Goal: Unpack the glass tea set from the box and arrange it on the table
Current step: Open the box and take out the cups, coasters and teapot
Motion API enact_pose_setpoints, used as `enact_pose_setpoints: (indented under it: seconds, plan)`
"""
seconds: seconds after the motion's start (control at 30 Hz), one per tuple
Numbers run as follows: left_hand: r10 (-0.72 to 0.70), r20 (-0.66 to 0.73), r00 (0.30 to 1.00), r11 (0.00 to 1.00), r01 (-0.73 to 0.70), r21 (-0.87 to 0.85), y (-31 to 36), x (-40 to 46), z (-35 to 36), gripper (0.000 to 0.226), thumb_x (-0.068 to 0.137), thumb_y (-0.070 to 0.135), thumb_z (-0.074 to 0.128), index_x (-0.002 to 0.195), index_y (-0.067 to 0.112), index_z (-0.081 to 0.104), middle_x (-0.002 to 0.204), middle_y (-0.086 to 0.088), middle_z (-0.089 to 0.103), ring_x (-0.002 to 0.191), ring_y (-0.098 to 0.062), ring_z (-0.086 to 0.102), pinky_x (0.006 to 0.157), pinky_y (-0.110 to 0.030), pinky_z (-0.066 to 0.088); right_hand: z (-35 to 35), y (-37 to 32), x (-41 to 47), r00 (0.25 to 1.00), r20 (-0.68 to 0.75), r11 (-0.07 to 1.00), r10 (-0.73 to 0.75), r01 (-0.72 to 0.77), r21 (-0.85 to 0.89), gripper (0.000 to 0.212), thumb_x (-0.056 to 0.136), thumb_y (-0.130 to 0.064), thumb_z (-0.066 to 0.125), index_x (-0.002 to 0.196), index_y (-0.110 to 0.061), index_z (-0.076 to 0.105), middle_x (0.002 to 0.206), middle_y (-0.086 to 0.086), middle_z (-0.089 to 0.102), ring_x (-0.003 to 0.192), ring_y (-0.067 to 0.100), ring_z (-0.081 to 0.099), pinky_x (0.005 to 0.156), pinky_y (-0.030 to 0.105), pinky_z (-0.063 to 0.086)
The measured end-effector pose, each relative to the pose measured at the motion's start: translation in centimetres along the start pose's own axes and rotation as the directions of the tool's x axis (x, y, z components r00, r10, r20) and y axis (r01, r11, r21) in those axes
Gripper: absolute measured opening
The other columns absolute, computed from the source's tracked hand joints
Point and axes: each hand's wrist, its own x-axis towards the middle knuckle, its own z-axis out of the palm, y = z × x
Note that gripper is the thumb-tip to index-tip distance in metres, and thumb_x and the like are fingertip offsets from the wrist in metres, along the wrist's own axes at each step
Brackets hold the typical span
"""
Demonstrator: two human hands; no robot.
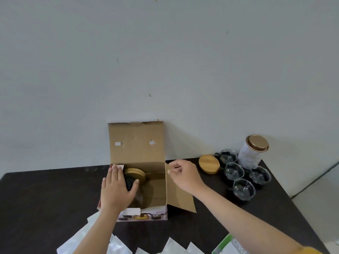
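Note:
An open cardboard box (136,142) stands on the dark table (45,195) against the wall, its lid flap upright. Inside it lie wooden coasters (136,173) and a dark object under my left hand. My left hand (117,189) lies flat over the box's left edge, fingers straight, thumb touching the dark object. My right hand (183,174) hovers at the box's right flap with fingers curled, holding nothing that I can see. To the right, several glass cups (244,188) stand in a cluster beside a wooden coaster (209,164).
A white canister with a copper lid (254,151) stands behind the cups at the table's right corner. White packing sheets (117,244) and a green-and-white leaflet (229,244) lie along the near edge. The table's right edge drops off past the cups.

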Motion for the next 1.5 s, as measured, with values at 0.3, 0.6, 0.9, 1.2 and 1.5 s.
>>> enact_pose_setpoints:
  seconds: [0.3, 0.6, 0.9, 1.2, 1.5]
  plan:
    - [-0.010, -0.011, 1.000, 1.000, 0.010, -0.014, 0.1, -0.1, 0.1, 0.097, 0.078, 0.074, 0.010, 0.150, 0.009, 0.018, 0.158, -0.009, 0.017, 0.147, -0.024, 0.010, 0.116, -0.042, 0.016, 11.1, -2.3, 5.8, 0.746, 0.330, 0.647, 0.579, -0.666, 0.372, 0.085, 0.078, -0.042, 0.071, 0.144, -0.009, 0.029, 0.139, 0.012, 0.047, 0.122, 0.029, 0.049, 0.100, 0.041, 0.044]
    - [-0.012, -0.034, 0.999, 1.000, 0.011, -0.027, -0.1, 0.0, 0.7, 0.092, 0.081, 0.070, 0.022, 0.148, 0.006, 0.026, 0.156, -0.012, 0.024, 0.146, -0.026, 0.017, 0.114, -0.043, 0.022, 13.4, -2.4, 8.4, 0.702, 0.388, 0.557, 0.598, -0.711, 0.428, 0.101, 0.065, -0.052, 0.081, 0.144, -0.009, 0.034, 0.145, 0.011, 0.042, 0.133, 0.031, 0.038, 0.107, 0.041, 0.033]
    - [-0.024, -0.024, 0.999, 0.999, 0.023, -0.027, -0.1, 0.0, 0.8, 0.093, 0.081, 0.070, 0.024, 0.147, 0.006, 0.027, 0.155, -0.012, 0.025, 0.145, -0.026, 0.018, 0.113, -0.043, 0.021, 14.0, -2.6, 8.6, 0.715, 0.399, 0.557, 0.575, -0.699, 0.450, 0.090, 0.063, -0.050, 0.083, 0.135, -0.011, 0.046, 0.132, 0.010, 0.052, 0.124, 0.029, 0.046, 0.105, 0.040, 0.037]
    - [-0.022, -0.019, 1.000, 1.000, 0.022, -0.011, -0.1, -0.1, 0.7, 0.094, 0.081, 0.072, 0.019, 0.147, 0.006, 0.027, 0.156, -0.011, 0.025, 0.145, -0.026, 0.018, 0.114, -0.043, 0.023, 9.1, -4.5, 6.2, 0.801, 0.348, 0.552, 0.487, -0.591, 0.588, 0.109, 0.040, -0.064, 0.085, 0.126, -0.012, 0.045, 0.116, 0.008, 0.059, 0.109, 0.024, 0.055, 0.100, 0.044, 0.043]
    - [-0.034, 0.009, 0.999, 0.999, 0.034, -0.010, -1.0, 0.0, 0.1, 0.104, 0.073, 0.077, 0.000, 0.151, 0.010, 0.015, 0.159, -0.008, 0.012, 0.147, -0.023, 0.006, 0.117, -0.042, 0.017, -0.2, -0.2, 2.5, 0.876, 0.193, 0.606, 0.442, -0.450, 0.655, 0.109, 0.032, -0.060, 0.085, 0.124, -0.011, 0.053, 0.115, 0.006, 0.058, 0.111, 0.020, 0.053, 0.101, 0.044, 0.041]
